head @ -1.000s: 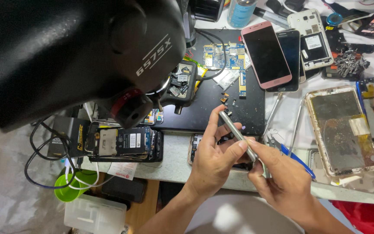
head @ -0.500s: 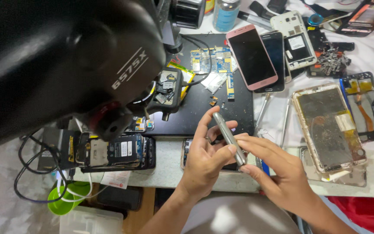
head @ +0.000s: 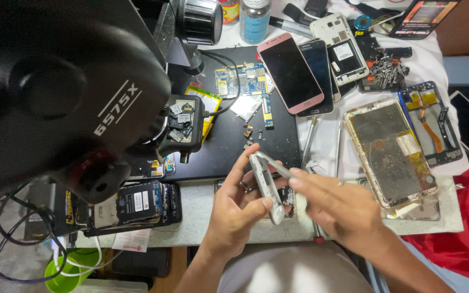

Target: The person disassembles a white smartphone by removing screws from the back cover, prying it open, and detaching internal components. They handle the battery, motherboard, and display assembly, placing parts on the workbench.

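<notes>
My left hand (head: 237,209) grips a slim silver phone frame (head: 266,187) edge-on, thumb and fingers wrapped around it above the table's front edge. My right hand (head: 335,209) pinches a thin metal tool (head: 274,164) whose tip rests against the top of that frame. Both hands hover over an opened phone lying on the white mat (head: 204,209), mostly hidden beneath them. A ring shows on a left-hand finger.
A big black microscope head (head: 55,92) fills the upper left. On the black mat (head: 229,146) lie circuit boards (head: 242,81) and small chips. A pink phone (head: 290,73), other phones, an opened gold phone back (head: 389,152), a dismantled phone (head: 131,203) and a screw pile (head: 386,68) surround the hands.
The view has shifted and drawn closer. My left hand has tilted the silver frame more upright, and my right hand has brought the tool up to its upper end.
</notes>
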